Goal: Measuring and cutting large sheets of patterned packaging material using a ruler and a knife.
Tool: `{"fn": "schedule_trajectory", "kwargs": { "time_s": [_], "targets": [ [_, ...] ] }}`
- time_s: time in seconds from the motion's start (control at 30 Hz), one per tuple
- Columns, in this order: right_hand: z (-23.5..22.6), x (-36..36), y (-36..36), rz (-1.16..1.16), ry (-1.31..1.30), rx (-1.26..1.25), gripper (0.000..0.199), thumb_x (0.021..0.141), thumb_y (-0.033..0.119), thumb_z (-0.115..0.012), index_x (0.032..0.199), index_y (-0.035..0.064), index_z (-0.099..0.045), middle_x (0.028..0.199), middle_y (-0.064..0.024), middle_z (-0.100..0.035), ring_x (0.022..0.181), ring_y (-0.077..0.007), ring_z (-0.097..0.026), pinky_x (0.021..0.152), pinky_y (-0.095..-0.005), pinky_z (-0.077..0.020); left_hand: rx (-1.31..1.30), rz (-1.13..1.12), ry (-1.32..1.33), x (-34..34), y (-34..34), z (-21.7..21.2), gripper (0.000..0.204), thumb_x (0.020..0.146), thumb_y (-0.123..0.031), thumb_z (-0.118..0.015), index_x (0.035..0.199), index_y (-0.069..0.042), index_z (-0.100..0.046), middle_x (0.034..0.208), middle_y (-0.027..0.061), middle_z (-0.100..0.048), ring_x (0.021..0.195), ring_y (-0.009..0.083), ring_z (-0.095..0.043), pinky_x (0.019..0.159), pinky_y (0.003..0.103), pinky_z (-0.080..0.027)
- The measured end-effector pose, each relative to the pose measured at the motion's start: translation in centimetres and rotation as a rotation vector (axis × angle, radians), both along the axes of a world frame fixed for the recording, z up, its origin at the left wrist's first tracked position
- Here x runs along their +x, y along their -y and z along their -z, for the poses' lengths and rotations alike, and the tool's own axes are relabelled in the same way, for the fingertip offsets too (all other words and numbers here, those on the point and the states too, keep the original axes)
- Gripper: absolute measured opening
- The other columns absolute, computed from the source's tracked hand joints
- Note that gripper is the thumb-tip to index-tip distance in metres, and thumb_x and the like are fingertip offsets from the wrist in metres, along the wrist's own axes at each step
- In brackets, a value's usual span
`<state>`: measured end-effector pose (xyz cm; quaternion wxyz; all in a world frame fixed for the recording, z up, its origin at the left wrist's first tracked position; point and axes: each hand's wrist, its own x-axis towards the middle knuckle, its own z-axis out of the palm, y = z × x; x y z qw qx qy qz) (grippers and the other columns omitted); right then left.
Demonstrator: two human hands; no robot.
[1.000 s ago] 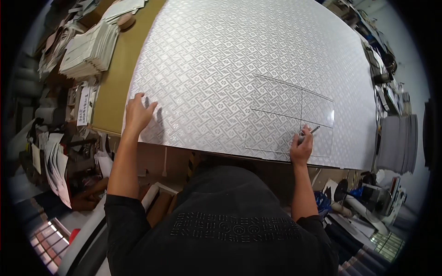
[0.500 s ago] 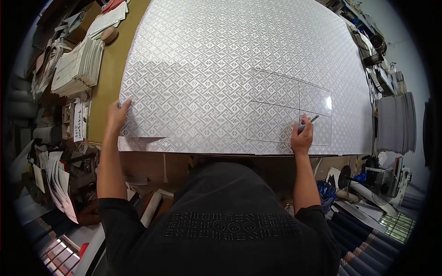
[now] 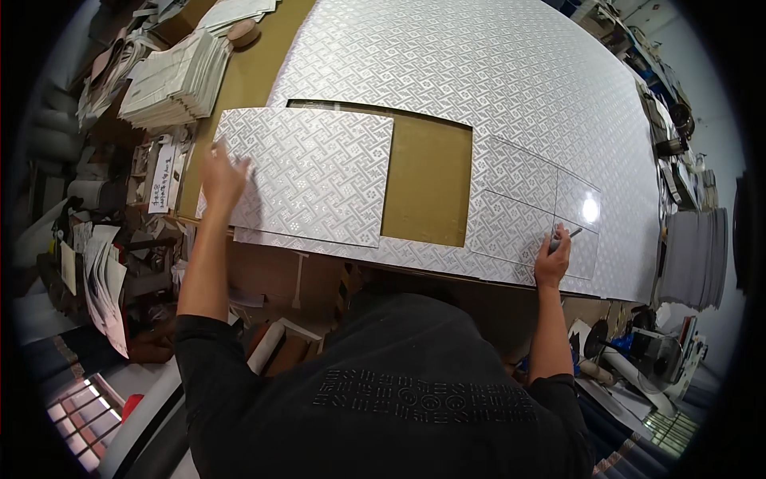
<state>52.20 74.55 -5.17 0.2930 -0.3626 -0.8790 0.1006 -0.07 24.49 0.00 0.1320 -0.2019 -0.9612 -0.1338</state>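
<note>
A rectangular cut piece of silver-white patterned sheet [image 3: 311, 176] lies shifted left over the larger patterned sheet [image 3: 383, 48]. My left hand [image 3: 226, 177], somewhat blurred, is closed at the piece's left edge, thumb on top; its fingertips are not sharp. Right of the piece, a cut-out opening shows the olive tabletop [image 3: 427, 184]. Farther right, thin dark lines mark out what looks like a clear glossy panel [image 3: 531, 172] on the sheet. My right hand [image 3: 553, 259] rests at the panel's lower part, its fingers around a slim dark pen-like tool [image 3: 576, 232].
Stacked pale papers [image 3: 171, 80] and a round brown disc [image 3: 243, 33] sit at the table's left. Grey sheets [image 3: 692, 259] are stacked beyond the right edge. A fan [image 3: 658, 359] and rolls stand lower right. Loose papers [image 3: 100, 295] hang at lower left.
The cut piece has slid left with my left hand, uncovering the opening and tabletop. My right hand stays at the clear panel with the tool. The whole view has turned slightly.
</note>
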Motion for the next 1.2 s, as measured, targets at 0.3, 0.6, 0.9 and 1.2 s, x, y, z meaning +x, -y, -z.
{"fn": "schedule_trajectory", "kwargs": {
  "time_s": [0.3, 0.6, 0.9, 1.2],
  "targets": [
    [0.3, 0.5, -0.1, -0.013, -0.015, 0.067, 0.044, 0.095, 0.010, -0.069, 0.137, 0.0028, -0.056, 0.128, -0.0204, -0.066, 0.115, -0.0425, -0.062, 0.101, -0.0487, -0.0496, 0.453, 0.744, 0.299, 20.3, -18.7, 2.1, 0.067, 0.086, -0.016, -0.082, 0.144, 0.001, -0.053, 0.144, 0.0263, -0.051, 0.134, 0.0447, -0.049, 0.114, 0.050, -0.042],
    [-1.4, 1.1, 0.0, -0.052, -0.003, -0.103, 0.036, 0.095, 0.011, -0.070, 0.126, 0.0035, -0.054, 0.143, -0.0260, -0.061, 0.130, -0.0484, -0.056, 0.111, -0.0518, -0.0444, 0.365, 0.870, 0.300, 32.9, -27.1, 2.7, 0.079, 0.086, -0.032, -0.084, 0.150, -0.002, -0.049, 0.150, 0.0247, -0.048, 0.142, 0.0446, -0.043, 0.121, 0.057, -0.032],
    [-1.9, 12.6, -7.2, -0.265, -0.066, -0.176, 0.044, 0.090, 0.007, -0.074, 0.129, 0.0022, -0.055, 0.143, -0.0263, -0.061, 0.131, -0.0487, -0.055, 0.113, -0.0515, -0.0425, 0.050, 0.670, 0.135, 36.3, -29.4, 2.6, 0.089, 0.083, -0.051, -0.083, 0.151, -0.004, -0.049, 0.157, 0.0240, -0.043, 0.145, 0.0456, -0.039, 0.121, 0.058, -0.031],
    [-1.3, 19.0, -13.6, -0.229, -0.093, -0.268, 0.072, 0.075, 0.015, -0.090, 0.135, -0.0015, -0.053, 0.150, -0.0294, -0.053, 0.142, -0.0493, -0.046, 0.115, -0.0515, -0.0415, 0.072, 0.770, 0.155, 34.3, -29.6, 2.3, 0.089, 0.078, -0.057, -0.086, 0.141, -0.001, -0.056, 0.156, 0.0243, -0.045, 0.148, 0.0448, -0.039, 0.124, 0.056, -0.028]
  ]
}}
